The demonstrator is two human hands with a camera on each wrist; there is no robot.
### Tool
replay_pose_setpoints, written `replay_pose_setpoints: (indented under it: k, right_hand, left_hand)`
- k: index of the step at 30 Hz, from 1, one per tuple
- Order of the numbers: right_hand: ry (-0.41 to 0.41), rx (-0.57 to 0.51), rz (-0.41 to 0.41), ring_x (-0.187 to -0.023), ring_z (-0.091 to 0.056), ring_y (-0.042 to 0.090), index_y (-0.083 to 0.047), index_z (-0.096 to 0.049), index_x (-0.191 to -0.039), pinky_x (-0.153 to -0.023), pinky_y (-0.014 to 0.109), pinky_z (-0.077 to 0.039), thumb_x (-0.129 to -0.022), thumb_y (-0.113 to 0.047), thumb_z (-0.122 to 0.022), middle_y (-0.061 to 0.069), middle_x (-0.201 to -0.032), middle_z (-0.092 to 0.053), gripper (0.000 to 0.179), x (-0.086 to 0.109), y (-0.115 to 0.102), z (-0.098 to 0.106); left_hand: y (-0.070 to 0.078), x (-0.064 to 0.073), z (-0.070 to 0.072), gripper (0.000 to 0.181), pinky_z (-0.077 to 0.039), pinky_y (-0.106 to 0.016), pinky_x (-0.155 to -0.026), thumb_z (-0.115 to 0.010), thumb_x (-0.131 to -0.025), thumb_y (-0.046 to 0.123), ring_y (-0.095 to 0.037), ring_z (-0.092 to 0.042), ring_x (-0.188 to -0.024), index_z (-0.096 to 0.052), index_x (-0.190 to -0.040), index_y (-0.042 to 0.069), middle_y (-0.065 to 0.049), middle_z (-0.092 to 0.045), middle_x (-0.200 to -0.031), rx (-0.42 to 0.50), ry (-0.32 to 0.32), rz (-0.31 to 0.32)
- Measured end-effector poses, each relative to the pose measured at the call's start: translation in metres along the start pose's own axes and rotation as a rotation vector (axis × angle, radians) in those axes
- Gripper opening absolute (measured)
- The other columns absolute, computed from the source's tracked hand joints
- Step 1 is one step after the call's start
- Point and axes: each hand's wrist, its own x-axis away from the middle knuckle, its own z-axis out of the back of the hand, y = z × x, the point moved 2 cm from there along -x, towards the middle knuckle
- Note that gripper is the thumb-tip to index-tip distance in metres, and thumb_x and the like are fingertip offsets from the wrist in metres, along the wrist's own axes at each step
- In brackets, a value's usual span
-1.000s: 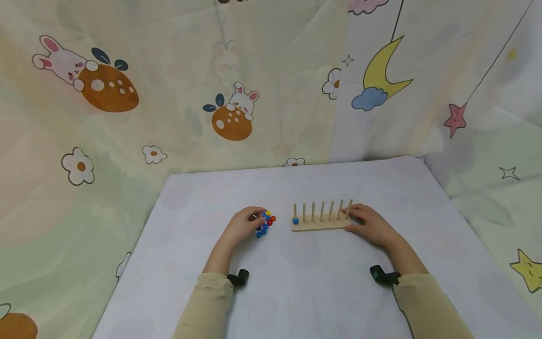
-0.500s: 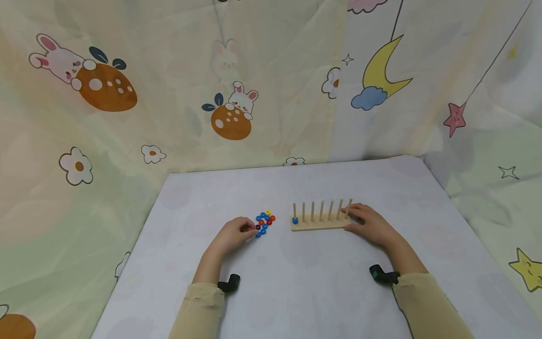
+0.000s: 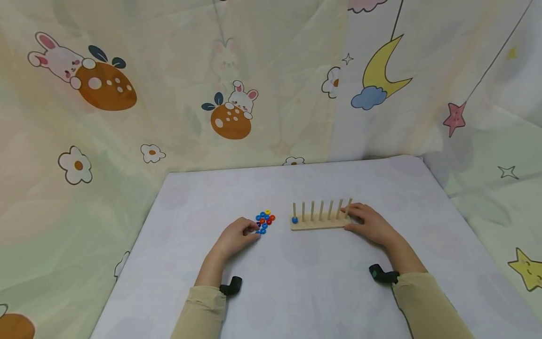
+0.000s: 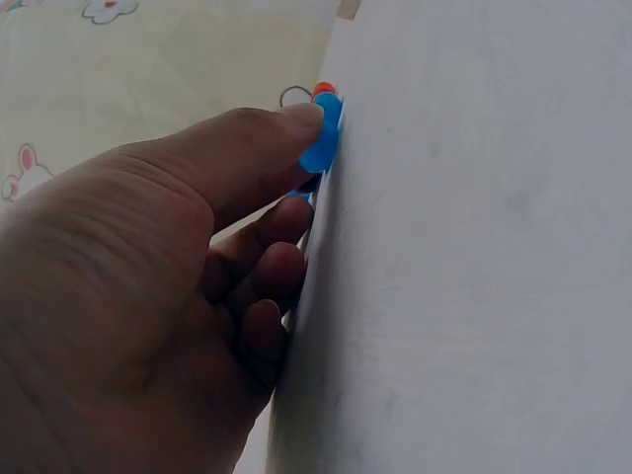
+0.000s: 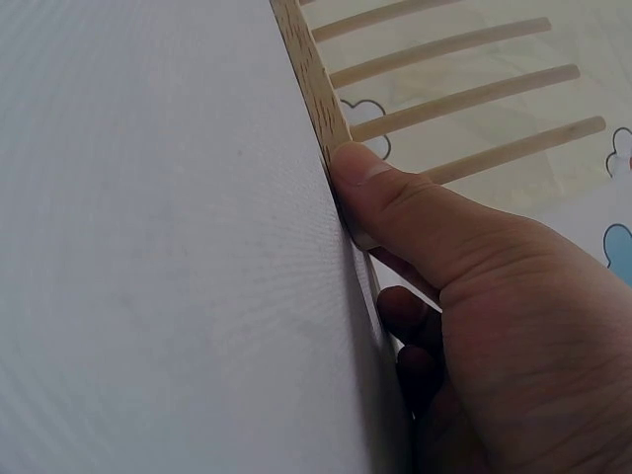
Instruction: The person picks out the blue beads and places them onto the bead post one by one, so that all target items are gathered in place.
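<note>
My left hand (image 3: 237, 235) is at the near left side of a small cluster of round beads. Its thumb and forefinger pinch a blue bead (image 3: 257, 232), which is mostly covered in the head view; the left wrist view has the thumb tip against blue beads (image 4: 321, 133). The cluster holds several blue beads (image 3: 263, 231), red ones (image 3: 272, 218) and a yellow bead (image 3: 267, 212). My right hand (image 3: 368, 226) grips the right end of a wooden peg board (image 3: 317, 226), thumb along its front edge. One blue bead (image 3: 295, 220) sits low on the leftmost peg.
Several upright pegs (image 3: 322, 210) stand in a row along the board. A white cloth covers the table (image 3: 305, 282), whose far edge meets a patterned curtain (image 3: 275, 117). Black wrist cameras (image 3: 231, 286) sit at both sleeves.
My left hand drew back toward the near left, uncovering the cluster, then moved slightly in to the nearest blue bead. My right hand has stayed on the peg board.
</note>
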Motion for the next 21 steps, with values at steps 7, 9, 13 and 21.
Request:
replay_pose_setpoints:
  k: [7, 9, 13, 21]
  right_hand:
    - [-0.001, -0.007, -0.006, -0.136, -0.04, 0.039, -0.016, -0.059, -0.137, -0.109, 0.061, -0.031, -0.088, -0.039, -0.074, 0.013, -0.141, -0.051, 0.057, 0.0, -0.002, 0.002]
    - [-0.001, -0.004, -0.005, -0.136, -0.04, 0.039, -0.016, -0.059, -0.137, -0.109, 0.061, -0.031, -0.088, -0.038, -0.074, 0.013, -0.141, -0.05, 0.056, 0.0, -0.002, 0.002]
    - [-0.006, -0.001, -0.01, -0.136, -0.04, 0.039, -0.017, -0.059, -0.138, -0.11, 0.061, -0.031, -0.088, -0.036, -0.074, 0.014, -0.142, -0.05, 0.056, 0.0, -0.002, 0.002]
    - [-0.012, 0.005, -0.031, -0.136, -0.039, 0.04, -0.019, -0.059, -0.138, -0.109, 0.061, -0.032, -0.087, -0.039, -0.074, 0.015, -0.144, -0.048, 0.056, -0.001, -0.001, 0.0]
  left_hand:
    - [0.003, -0.001, -0.001, 0.02, -0.044, -0.029, -0.073, -0.075, -0.088, 0.037, -0.012, -0.05, -0.081, -0.07, -0.102, 0.024, 0.006, -0.059, -0.095, -0.025, -0.004, 0.009]
    - [0.003, -0.002, -0.001, 0.019, -0.044, -0.029, -0.073, -0.075, -0.088, 0.036, -0.013, -0.05, -0.08, -0.07, -0.101, 0.024, 0.006, -0.059, -0.095, -0.025, -0.006, 0.015]
    - [0.003, -0.003, 0.0, 0.018, -0.044, -0.03, -0.074, -0.074, -0.088, 0.036, -0.013, -0.051, -0.08, -0.069, -0.101, 0.025, 0.007, -0.059, -0.094, -0.016, -0.021, 0.028]
    - [0.01, -0.007, 0.01, 0.018, -0.047, -0.032, -0.076, -0.072, -0.091, 0.034, -0.013, -0.055, -0.083, -0.068, -0.106, 0.023, 0.007, -0.062, -0.091, 0.027, -0.055, 0.05]
